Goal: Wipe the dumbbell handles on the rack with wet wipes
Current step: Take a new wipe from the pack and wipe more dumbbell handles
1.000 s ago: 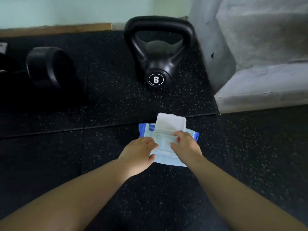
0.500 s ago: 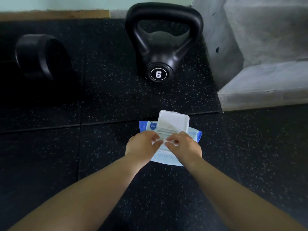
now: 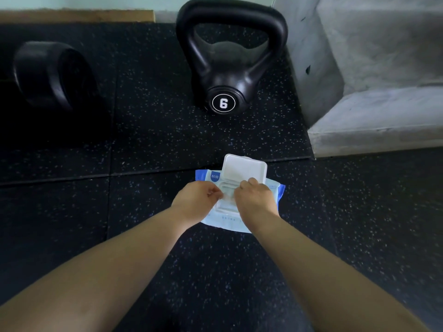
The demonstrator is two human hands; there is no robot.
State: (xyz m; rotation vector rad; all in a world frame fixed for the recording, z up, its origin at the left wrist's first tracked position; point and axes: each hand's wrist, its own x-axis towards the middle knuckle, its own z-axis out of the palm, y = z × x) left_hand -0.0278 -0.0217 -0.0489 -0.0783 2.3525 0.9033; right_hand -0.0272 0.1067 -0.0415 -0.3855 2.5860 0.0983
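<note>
Since a second ago the left hand [image 3: 196,202] has moved in from the left edge of the soft blue-and-white pack of wet wipes [image 3: 239,220] to the opening in its middle. There it now nearly meets the right hand [image 3: 256,203], which was already at the opening. Half a second ago the fingertips were almost touching; now a narrow strip of the white opening frame shows between them. The pack itself has not shifted on the black speckled rubber floor mat [image 3: 153,140], and its white rectangular plastic lid [image 3: 244,168] stands flipped up on the far side as before.

The pack lies directly under both hands, in front of the person, with both wrists over its near half. The left hand's thumb and fingers are curled and pinched together at the left rim of the opening. The right hand's fingers are curled down onto the right part of the opening. Whether they grip anything cannot be told, since the hand hides its own fingertips. No loose wipe is visible.

Beyond the pack, well apart from it, a black kettlebell [image 3: 230,68] marked 6 stands upright. A black round dumbbell head [image 3: 48,73] lies in shadow far to the left, its handle out of sight. A grey concrete step [image 3: 374,121] rises on the right.
</note>
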